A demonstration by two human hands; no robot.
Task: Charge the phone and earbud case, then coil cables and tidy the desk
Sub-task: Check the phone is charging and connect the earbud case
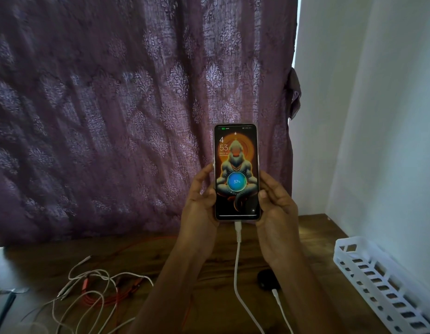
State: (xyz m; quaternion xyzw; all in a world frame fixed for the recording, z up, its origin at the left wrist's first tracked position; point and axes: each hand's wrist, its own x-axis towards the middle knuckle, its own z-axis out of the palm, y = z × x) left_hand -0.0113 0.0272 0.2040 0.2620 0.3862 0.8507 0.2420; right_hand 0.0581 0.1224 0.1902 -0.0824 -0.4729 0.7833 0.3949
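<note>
Centre frame, I've got the phone [237,172] upright, left hand [199,201] and right hand [275,208] gripping its edges, white cable [237,251] plugged underneath, screen reading 37%; earbud case [267,279] on the desk [216,280], lower right.

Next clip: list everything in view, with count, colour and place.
phone: 1, black, screen showing 37%, held upright above desk
charging cable: 1, white, plugged into phone's bottom
earbud case: 1, black, on desk, right of that cable
second cable: 1, white, plug at the case's near edge
loose cables: tangle, white and red, desk's left part
basket: 1, white, desk's right edge
desk: 1, brown wood
curtain: 1, purple, behind desk
left hand: grips phone's left side
right hand: grips phone's right side
</note>
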